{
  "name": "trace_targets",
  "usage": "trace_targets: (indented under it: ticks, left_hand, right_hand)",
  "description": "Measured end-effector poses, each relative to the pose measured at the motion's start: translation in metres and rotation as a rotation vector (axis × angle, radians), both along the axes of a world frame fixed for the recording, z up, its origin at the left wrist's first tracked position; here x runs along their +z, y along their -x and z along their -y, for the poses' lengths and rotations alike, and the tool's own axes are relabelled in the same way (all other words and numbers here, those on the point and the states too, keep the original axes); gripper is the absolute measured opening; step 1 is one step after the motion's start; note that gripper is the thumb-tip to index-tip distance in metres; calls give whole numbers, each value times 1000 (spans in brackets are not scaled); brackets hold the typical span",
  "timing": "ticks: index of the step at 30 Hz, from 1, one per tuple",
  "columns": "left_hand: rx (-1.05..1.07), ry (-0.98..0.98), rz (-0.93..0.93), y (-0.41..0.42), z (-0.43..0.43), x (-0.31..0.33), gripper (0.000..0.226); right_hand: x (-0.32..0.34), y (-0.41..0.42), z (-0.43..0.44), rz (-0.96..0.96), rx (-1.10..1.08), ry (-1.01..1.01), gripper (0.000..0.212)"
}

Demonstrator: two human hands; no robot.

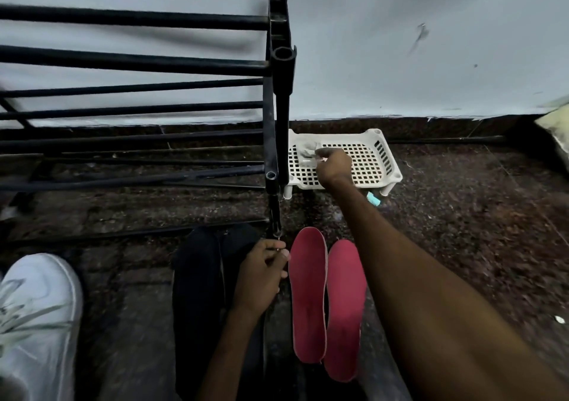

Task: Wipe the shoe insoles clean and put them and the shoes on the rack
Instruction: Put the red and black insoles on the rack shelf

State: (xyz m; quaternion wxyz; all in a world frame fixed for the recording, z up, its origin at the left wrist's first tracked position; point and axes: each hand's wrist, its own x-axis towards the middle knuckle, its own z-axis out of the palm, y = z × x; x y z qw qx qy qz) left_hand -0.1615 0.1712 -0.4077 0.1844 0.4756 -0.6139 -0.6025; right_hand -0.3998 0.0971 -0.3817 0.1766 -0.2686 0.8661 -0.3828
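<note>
Insoles (326, 305): two red ones lie side by side on the floor at 6 o'clock in your view, long edges touching, toes pointing up toward the rack (135, 61). Judge them light, thin and floppy; lifted by one end, each will likely droop, so pinch at the waist or support it flat under your palm while you wipe.

Your right hand (334, 168) is out at 12 o'clock over the white basket (381, 157), fingers closed on a pale grey cloth (306, 151) in its left corner. The cloth looks soft and crumpled, so bunch it and it should come up easily.

Your left hand (260, 272) sits at 7 o'clock from the basket, fingers curled loosely beside the rack's lower post; whether it grips anything, you cannot tell. A white shoe (37, 317) lies at 8 o'clock, well apart from the insoles. It looks stiffer; take it by the collar.
</note>
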Motion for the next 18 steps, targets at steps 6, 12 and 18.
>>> trace_targets:
  ticks: [6, 12, 18]
  left_hand:
    - [7, 95, 106, 2, -12, -2, 8]
    - [-11, 286, 300, 13, -36, -2, 12]
    - [-151, 439, 654, 25, -92, -17, 46]
  right_hand:
    - [8, -15, -58, 54, -157, 199, 36]
    - [-34, -83, -186, 119, -339, 88, 19]
    - [-74, -130, -246, 78, -332, -346, 50]
